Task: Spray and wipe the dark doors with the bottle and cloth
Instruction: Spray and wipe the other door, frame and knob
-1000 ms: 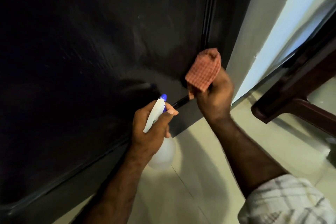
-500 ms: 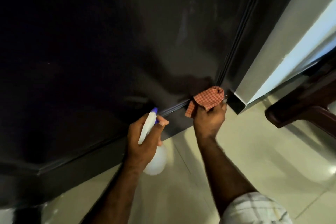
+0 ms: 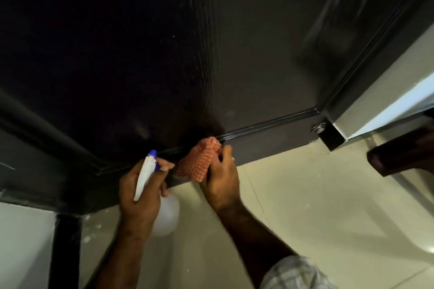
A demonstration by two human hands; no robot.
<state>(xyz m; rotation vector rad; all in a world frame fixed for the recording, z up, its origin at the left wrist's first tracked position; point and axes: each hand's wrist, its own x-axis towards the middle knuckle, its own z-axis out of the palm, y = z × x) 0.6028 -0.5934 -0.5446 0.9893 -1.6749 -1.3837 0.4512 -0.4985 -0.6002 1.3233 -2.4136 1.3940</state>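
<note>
Right hand (image 3: 220, 183) grips the cloth (image 3: 199, 162) against the door (image 3: 234, 65). Left hand (image 3: 141, 197) clutches the bottle (image 3: 166, 216).

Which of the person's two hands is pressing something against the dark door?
The right hand: it holds the red checked cloth against the dark door's lower moulding. The left hand only grips the spray bottle, off the door.

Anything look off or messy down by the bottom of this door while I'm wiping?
Pale specks and spots dot the floor by the dark post at lower left, like dried splatter. Fainter smudges mark the door above the cloth. Nothing looks damaged or askew.
</note>
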